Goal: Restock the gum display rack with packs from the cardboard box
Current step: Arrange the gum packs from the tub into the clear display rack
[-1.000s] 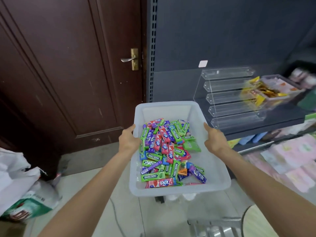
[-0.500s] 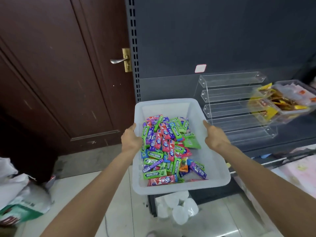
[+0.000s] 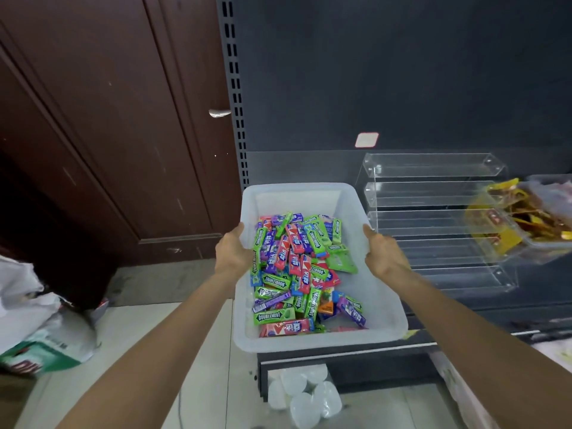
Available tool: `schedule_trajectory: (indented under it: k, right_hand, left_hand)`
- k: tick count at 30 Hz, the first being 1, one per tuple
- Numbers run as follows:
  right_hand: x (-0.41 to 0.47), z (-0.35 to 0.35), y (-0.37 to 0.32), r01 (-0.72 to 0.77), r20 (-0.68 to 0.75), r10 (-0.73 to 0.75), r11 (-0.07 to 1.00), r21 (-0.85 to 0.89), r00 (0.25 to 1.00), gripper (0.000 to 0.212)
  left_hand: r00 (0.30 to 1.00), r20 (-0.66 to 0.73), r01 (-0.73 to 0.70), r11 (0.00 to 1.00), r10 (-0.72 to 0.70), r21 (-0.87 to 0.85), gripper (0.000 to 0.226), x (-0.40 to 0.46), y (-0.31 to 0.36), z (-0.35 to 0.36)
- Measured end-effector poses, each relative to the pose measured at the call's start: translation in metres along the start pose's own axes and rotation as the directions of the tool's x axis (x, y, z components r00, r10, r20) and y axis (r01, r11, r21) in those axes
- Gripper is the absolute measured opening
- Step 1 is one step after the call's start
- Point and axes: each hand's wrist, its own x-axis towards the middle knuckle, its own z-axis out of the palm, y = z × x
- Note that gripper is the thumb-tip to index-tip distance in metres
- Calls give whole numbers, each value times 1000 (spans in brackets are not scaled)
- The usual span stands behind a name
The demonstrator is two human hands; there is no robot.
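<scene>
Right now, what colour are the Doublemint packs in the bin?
Bright green with white lettering, on the Doublemint packs; head view.

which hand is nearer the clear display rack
Right. The right hand grips the bin's right rim, just beside the clear display rack. The left hand grips the opposite rim, the whole bin between it and the rack.

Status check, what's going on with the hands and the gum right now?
Left hand and right hand grip the bin sides. Gum packs loose inside. Acrylic rack empty, nothing blocking.
</scene>
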Motion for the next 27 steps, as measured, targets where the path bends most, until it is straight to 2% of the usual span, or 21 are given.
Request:
schedule_trajectory:
  k: [6, 11, 13, 16, 19, 25, 27]
  right_hand:
    - [5, 4, 8, 21, -2, -21, 1000, 18, 1000, 64]
    - [-2, -1, 14, 27, 52, -27, 1000, -7, 998, 65]
    - [-8, -2, 16, 28, 34, -27, 999, -37, 999, 58]
    - [-15, 1, 16, 41, -18, -43, 997, -72, 999, 40]
    - [-17, 2, 14, 41, -45, -46, 993, -112, 998, 33]
    - [-29, 6, 8, 18, -100, -39, 979, -205, 994, 40]
    - [-32, 5, 0, 53, -128, -87, 966, -251, 988, 41]
  left_hand:
    - [1000, 14, 8, 991, -10, 130, 70, 11, -5, 4]
    - [998, 54, -57, 929, 40, 366, 71, 8, -9, 9]
    - [996, 66, -81, 882, 58, 464, 66, 4, -8, 6]
    - [991, 88, -133, 816, 101, 562, 46, -2, -7, 4]
    - [990, 78, -143, 796, 121, 588, 40, -7, -6, 5]
    - [989, 45, -144, 814, 144, 563, 36, -16, -9, 8]
    - [984, 29, -161, 804, 176, 572, 39, -20, -10, 7]
